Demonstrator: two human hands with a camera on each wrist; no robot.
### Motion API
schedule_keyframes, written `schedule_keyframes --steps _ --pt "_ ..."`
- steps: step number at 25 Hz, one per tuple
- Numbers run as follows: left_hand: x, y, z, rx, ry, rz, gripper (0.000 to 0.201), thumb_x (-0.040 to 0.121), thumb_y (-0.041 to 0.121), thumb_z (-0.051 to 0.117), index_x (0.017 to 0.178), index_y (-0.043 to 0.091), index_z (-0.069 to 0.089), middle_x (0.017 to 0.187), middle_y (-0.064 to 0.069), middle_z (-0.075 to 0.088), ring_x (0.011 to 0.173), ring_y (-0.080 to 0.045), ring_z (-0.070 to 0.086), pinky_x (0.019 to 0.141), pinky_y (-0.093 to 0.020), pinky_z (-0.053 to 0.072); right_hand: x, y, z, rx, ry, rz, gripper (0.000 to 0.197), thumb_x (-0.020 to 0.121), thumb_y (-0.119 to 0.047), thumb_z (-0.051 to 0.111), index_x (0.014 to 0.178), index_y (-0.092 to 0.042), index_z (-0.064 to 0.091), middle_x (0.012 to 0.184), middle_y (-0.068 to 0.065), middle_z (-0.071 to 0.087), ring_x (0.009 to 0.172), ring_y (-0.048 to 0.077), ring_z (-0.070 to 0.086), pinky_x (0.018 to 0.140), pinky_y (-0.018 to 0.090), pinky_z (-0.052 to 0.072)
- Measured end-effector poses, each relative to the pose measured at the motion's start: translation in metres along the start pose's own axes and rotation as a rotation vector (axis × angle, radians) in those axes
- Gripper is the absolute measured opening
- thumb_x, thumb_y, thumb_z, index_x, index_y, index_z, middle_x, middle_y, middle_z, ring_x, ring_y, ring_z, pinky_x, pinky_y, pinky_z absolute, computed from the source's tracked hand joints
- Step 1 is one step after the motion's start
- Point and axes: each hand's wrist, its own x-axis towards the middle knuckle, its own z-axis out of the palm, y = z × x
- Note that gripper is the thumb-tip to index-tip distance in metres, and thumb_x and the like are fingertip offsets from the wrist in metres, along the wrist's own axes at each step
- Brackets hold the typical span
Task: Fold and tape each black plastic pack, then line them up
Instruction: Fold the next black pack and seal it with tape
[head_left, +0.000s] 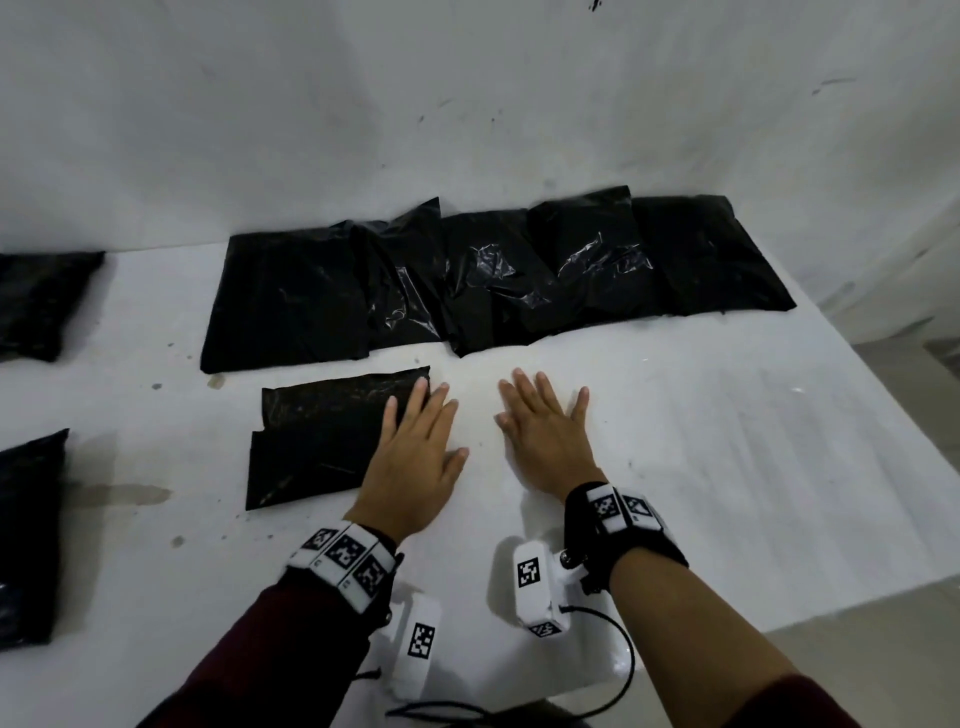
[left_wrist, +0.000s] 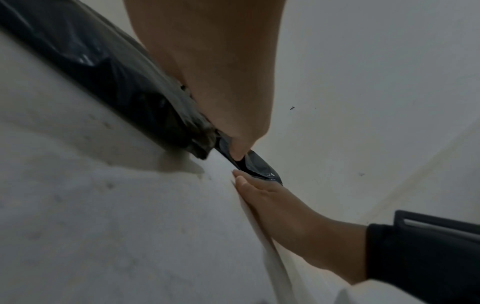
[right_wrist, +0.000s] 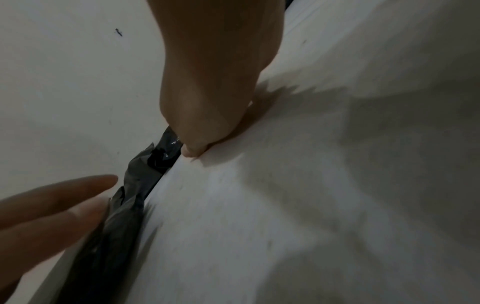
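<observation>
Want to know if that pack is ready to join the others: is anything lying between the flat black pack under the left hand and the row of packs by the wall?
Nothing visible. Only bare white table separates the flat pack, touched by the left hand, from the row of packs.

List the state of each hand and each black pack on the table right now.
Left hand: open, fingers flat on the near pack's right edge.
Right hand: open, flat on the bare table.
Near pack: lying flat, apart from the row.
Back row of packs: overlapping along the wall.
Left-edge packs: lying apart, partly out of view.
</observation>
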Motion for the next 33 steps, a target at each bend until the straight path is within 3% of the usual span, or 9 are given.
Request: schedule_keyframes --steps 2,6,9,12,15,17,19,24,33 --pt "0.007 0.017 0.007 0.053 -0.021 0.015 0.055 0.087 0.037 0.034 0.122 0.001 0.057 0.133 -0.016 0.053 0.129 -0.035 0.043 0.113 -0.049 0.020 -0.001 0.016 -0.001 0.030 0.024 0.018 0.050 0.103 -0.035 0.017 0.150 -0.021 0.013 0.159 -0.003 0.002 0.146 0.019 -0.004 0.109 0.062 -0.008" --pt "0.019 0.048 0.020 0.134 -0.137 -0.004 0.057 0.086 0.040 0.033 0.118 0.002 0.062 0.127 -0.015 0.059 0.122 -0.032 0.051 0.105 -0.052 0.029 0.000 0.043 -0.008 0.085 0.037 0.039 0.049 0.102 -0.033 0.020 0.148 -0.015 0.023 0.159 0.001 0.010 0.146 0.025 -0.001 0.111 0.060 -0.002" --pt "0.030 0.060 0.029 0.109 -0.243 -0.040 0.066 0.093 0.046 0.022 0.119 -0.001 0.060 0.126 -0.017 0.059 0.120 -0.031 0.054 0.108 -0.046 0.021 0.005 0.056 -0.015 0.069 0.055 -0.021 0.044 0.101 -0.034 0.029 0.140 -0.015 0.036 0.154 0.004 0.023 0.141 0.033 0.012 0.112 0.058 0.007" --pt "0.036 0.064 0.034 0.110 -0.267 -0.099 0.076 0.097 0.048 0.006 0.120 -0.002 0.059 0.126 -0.018 0.058 0.118 -0.030 0.055 0.107 -0.042 0.017 0.014 0.058 -0.019 0.024 0.125 -0.061 0.040 0.098 -0.035 0.038 0.129 -0.012 0.046 0.138 0.011 0.039 0.124 0.033 0.033 0.109 0.051 0.020" --pt "0.037 0.066 0.040 0.074 -0.189 -0.158 0.077 0.090 0.051 0.009 0.136 0.000 0.041 0.145 -0.016 0.038 0.133 -0.029 0.040 0.114 -0.039 0.012 0.025 0.056 -0.022 -0.002 0.132 -0.044 0.043 0.099 -0.035 0.034 0.133 -0.009 0.041 0.132 0.014 0.040 0.117 0.034 0.037 0.105 0.050 0.025" --pt "0.037 0.066 0.043 0.067 -0.197 -0.152 0.089 0.077 0.056 -0.007 0.147 0.006 0.014 0.156 -0.009 0.008 0.144 -0.024 0.011 0.114 -0.035 0.002 0.029 0.053 -0.024 -0.014 0.113 -0.038 0.043 0.099 -0.031 0.034 0.132 -0.005 0.041 0.133 0.016 0.039 0.116 0.035 0.036 0.104 0.047 0.027" --pt "0.038 0.065 0.044 0.030 -0.229 -0.176 0.094 0.068 0.057 -0.017 0.149 0.012 -0.002 0.157 -0.003 -0.010 0.145 -0.017 -0.008 0.113 -0.030 -0.007 0.028 0.047 -0.024 -0.015 0.110 -0.016 0.039 0.099 -0.023 0.035 0.129 -0.001 0.044 0.132 0.017 0.040 0.116 0.034 0.038 0.100 0.042 0.032" --pt "0.036 0.063 0.046 -0.069 -0.199 -0.187 0.090 0.070 0.060 -0.013 0.148 0.016 -0.004 0.156 0.003 -0.011 0.135 -0.004 -0.021 0.108 -0.025 -0.016 0.026 0.032 -0.028 0.041 0.087 0.092 0.031 0.096 -0.009 0.034 0.122 -0.002 0.050 0.129 0.015 0.041 0.115 0.032 0.039 0.091 0.041 0.036" --pt "0.035 0.060 0.050 -0.078 -0.172 -0.178 0.088 0.073 0.060 -0.008 0.149 0.016 0.001 0.157 0.002 -0.007 0.142 -0.011 -0.011 0.108 -0.026 -0.015 0.051 0.049 -0.032 0.019 0.054 -0.012 0.041 0.099 -0.030 0.033 0.137 -0.016 0.038 0.142 0.008 0.028 0.122 0.030 0.030 0.096 0.048 0.029"
